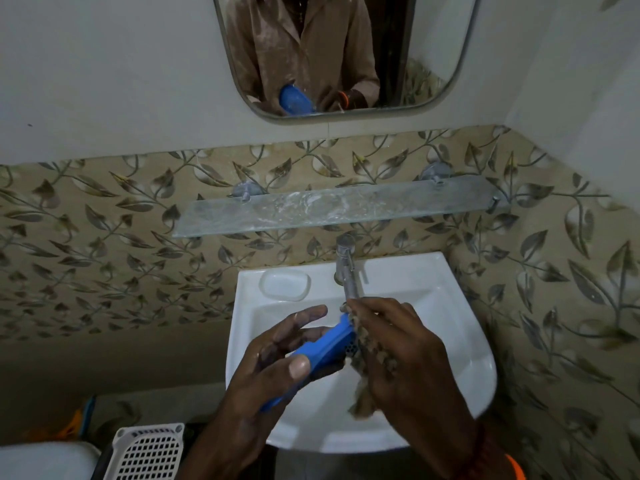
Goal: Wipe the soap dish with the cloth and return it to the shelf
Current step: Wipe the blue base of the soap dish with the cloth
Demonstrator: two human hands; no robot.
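Over the white sink (464, 344) my left hand (270, 362) grips the blue soap dish (329, 348), tilted on edge, thumb along its side. A perforated grey part shows at the dish's right end. My right hand (405, 355) holds a crumpled brownish cloth (370, 362) pressed against that right end; the cloth hangs down below the hand. The glass shelf (332, 209) on the wall above the tap holds nothing.
A chrome tap (348, 268) stands at the back of the sink, just above my right hand. A moulded soap recess (284, 284) lies left of it. A mirror (343, 53) hangs above. A white perforated basket (149, 452) sits at lower left.
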